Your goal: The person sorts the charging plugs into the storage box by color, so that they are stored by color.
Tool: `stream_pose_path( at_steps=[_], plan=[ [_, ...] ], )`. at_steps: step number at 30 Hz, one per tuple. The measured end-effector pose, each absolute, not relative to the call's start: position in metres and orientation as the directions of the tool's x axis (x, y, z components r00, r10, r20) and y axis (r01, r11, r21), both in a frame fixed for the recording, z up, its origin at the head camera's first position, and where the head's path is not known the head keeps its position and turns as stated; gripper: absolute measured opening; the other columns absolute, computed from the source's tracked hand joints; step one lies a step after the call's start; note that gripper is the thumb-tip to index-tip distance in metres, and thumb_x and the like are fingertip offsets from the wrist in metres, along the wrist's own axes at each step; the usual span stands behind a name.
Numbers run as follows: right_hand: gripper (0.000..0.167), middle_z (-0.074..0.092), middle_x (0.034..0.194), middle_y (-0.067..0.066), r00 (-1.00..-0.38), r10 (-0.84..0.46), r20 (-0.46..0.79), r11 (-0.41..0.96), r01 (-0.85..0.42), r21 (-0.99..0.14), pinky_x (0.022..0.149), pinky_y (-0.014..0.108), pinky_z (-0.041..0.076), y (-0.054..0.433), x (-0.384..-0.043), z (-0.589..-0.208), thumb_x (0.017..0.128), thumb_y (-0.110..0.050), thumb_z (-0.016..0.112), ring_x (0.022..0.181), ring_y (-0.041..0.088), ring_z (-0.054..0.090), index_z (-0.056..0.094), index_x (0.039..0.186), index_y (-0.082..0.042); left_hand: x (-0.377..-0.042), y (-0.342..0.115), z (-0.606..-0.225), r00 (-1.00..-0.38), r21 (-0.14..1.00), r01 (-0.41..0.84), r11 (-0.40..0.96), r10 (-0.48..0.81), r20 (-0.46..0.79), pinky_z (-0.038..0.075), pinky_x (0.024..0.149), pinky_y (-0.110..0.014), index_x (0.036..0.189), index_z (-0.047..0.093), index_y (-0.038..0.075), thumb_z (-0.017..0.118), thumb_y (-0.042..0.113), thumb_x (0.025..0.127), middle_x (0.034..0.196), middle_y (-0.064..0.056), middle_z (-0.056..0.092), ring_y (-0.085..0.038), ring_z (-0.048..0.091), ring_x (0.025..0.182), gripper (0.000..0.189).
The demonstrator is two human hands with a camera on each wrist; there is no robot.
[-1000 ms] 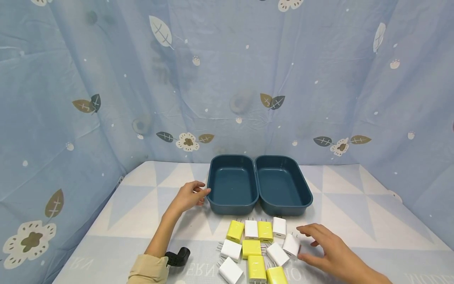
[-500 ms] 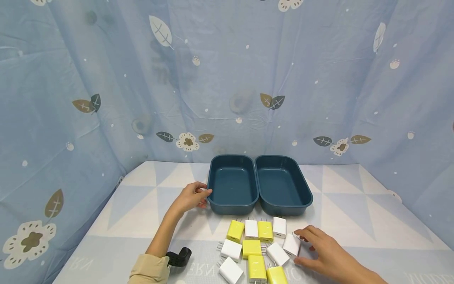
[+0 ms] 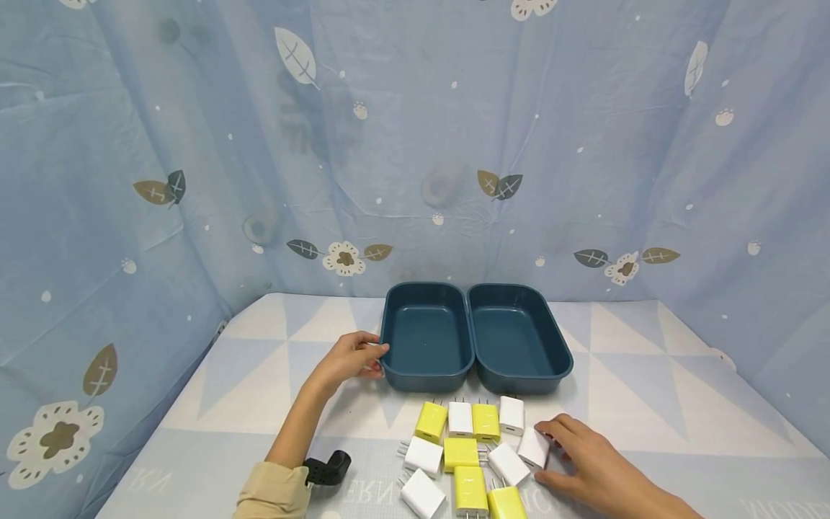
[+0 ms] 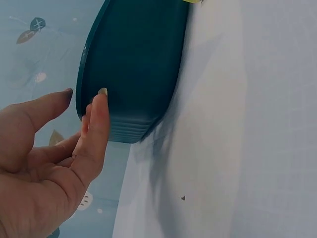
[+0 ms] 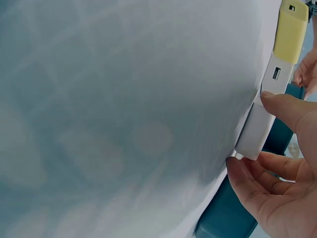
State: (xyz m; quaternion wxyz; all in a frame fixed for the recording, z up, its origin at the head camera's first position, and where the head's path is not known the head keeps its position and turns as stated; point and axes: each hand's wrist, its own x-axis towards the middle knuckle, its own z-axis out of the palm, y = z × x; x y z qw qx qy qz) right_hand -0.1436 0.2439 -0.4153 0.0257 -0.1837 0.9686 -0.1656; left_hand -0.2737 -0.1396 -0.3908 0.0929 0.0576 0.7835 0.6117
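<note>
My right hand (image 3: 586, 465) pinches a white charger (image 3: 533, 448), thumb and fingers at opposite ends. Charger: plain glossy block, rounded edges, set at an angle on the bench (image 3: 655, 418), between the right bin (image 3: 521, 384) and the bench's near edge. Prongs mostly hidden by my fingers. Left hand (image 3: 353, 357): thumb and fingers apart at the left bin's (image 3: 424, 383) outer edge; firm contact hard to tell. Nearest yellow charger (image 3: 507, 504) cut off by the frame, bench's near edge too.

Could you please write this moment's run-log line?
left hand: beside left blue tray | right hand: pinches rightmost white charger | yellow chargers: on table
</note>
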Motion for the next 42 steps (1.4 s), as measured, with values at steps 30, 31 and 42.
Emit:
stream_pose_path(
  at_steps=[30, 31, 42],
  plan=[
    [0.064, 0.051, 0.108, -0.007, -0.931, -0.357, 0.070, 0.841, -0.353, -0.410, 0.071, 0.025, 0.055, 0.2385, -0.1421, -0.4166, 0.077, -0.052, 0.080, 0.084, 0.001, 0.050, 0.062, 0.122, -0.011, -0.2762, -0.1475, -0.3891, -0.952, 0.990, -0.125, 0.073, 0.272, -0.140, 0.061, 0.080, -0.032, 0.137, 0.041, -0.018, 0.063, -0.013, 0.089, 0.107, -0.021, 0.053, -0.017, 0.066, 0.080, 0.053],
    [0.063, 0.051, 0.108, -0.007, -0.930, -0.359, 0.073, 0.839, -0.356, -0.412, 0.071, 0.024, 0.055, 0.2385, -0.1420, -0.4167, 0.077, -0.052, 0.081, 0.084, 0.001, 0.050, 0.062, 0.122, -0.010, -0.2760, -0.1477, -0.3892, -0.952, 0.990, -0.125, 0.072, 0.271, -0.140, 0.061, 0.080, -0.032, 0.137, 0.041, -0.018, 0.063, -0.013, 0.089, 0.108, -0.022, 0.053, -0.017, 0.066, 0.081, 0.053],
    [0.065, 0.052, 0.107, -0.007, -0.944, -0.329, 0.038, 0.833, -0.309, -0.459, 0.070, 0.022, 0.055, 0.2376, -0.1433, -0.4151, 0.077, -0.051, 0.081, 0.082, -0.001, 0.051, 0.063, 0.124, -0.010, -0.2763, -0.1490, -0.3895, -0.944, 0.991, -0.127, 0.030, 0.303, -0.130, 0.061, 0.080, -0.031, 0.138, 0.036, -0.019, 0.061, -0.014, 0.090, 0.111, -0.022, 0.049, -0.016, 0.065, 0.081, 0.054]
  ],
)
